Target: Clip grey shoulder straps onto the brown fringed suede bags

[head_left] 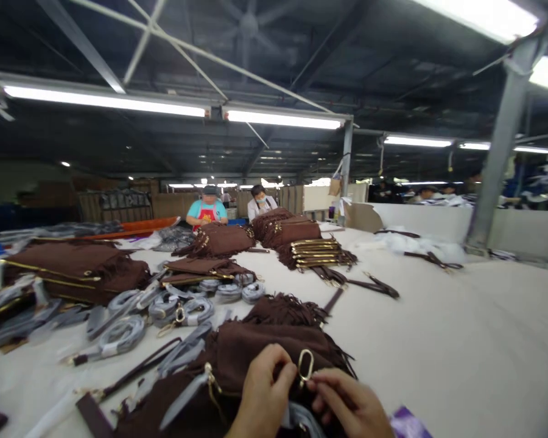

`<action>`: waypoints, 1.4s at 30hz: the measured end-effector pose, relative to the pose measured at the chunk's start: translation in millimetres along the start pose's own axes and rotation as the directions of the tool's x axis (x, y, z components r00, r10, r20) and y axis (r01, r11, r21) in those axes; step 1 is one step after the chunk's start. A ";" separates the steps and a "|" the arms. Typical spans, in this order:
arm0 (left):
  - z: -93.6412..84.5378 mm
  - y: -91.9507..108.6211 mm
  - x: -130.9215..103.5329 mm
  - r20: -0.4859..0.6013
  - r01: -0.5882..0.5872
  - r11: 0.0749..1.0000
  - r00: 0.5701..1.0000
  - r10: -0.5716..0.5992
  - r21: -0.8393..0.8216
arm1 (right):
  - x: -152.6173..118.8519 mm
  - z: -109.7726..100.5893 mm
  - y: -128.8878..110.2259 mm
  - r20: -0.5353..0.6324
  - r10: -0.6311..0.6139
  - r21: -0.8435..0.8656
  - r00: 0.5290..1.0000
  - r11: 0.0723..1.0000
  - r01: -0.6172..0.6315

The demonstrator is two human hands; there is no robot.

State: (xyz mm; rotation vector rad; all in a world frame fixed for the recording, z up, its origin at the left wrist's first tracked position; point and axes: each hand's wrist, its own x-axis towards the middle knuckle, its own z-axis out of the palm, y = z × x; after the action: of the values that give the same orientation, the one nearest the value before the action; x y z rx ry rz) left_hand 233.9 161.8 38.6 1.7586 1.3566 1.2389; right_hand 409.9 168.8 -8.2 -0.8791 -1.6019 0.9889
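A gold oval snap hook (305,366) stands up over a brown fringed bag (251,347). My right hand (354,404) pinches the lower end of that hook between thumb and fingers. Just left of it, my left hand (265,389) is closed, thumb against curled forefinger; what lies in its grip is hidden. Below and between both hands runs a grey wrapped strap (304,418). A gold zipper pull with a grey wrapped tab (185,398) hangs at the left side of the bag. Purple plastic (408,423) lies beside my right wrist.
Coiled grey-wrapped straps (121,336) lie to the left, near a stack of brown bags (73,267). Farther back are more fringed bags (221,239), a gold-edged stack (317,252) and dark straps (374,285). Two people work across the white table (438,340); a metal post (502,140) rises right.
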 end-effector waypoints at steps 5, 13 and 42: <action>-3.9 10.3 1.7 0.088 0.061 0.962 0.995 -0.039 -0.265 | -2.0 -3.8 -17.8 -0.091 0.039 0.462 0.995 0.887 0.008; 2.3 9.7 1.7 0.231 0.213 0.907 0.964 -0.134 -0.364 | 0.2 -1.3 -18.3 -0.090 0.062 0.446 0.994 0.895 -0.015; 9.9 9.5 -12.1 0.187 -0.016 1.000 0.982 0.018 -0.012 | -3.2 -0.4 -19.0 0.071 -0.070 -0.055 0.995 0.996 0.074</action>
State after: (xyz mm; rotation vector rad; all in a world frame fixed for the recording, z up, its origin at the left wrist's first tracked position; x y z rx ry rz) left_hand 246.2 148.3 39.2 1.8328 1.2278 1.0578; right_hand 409.6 158.4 8.1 -0.8281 -1.7164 0.9354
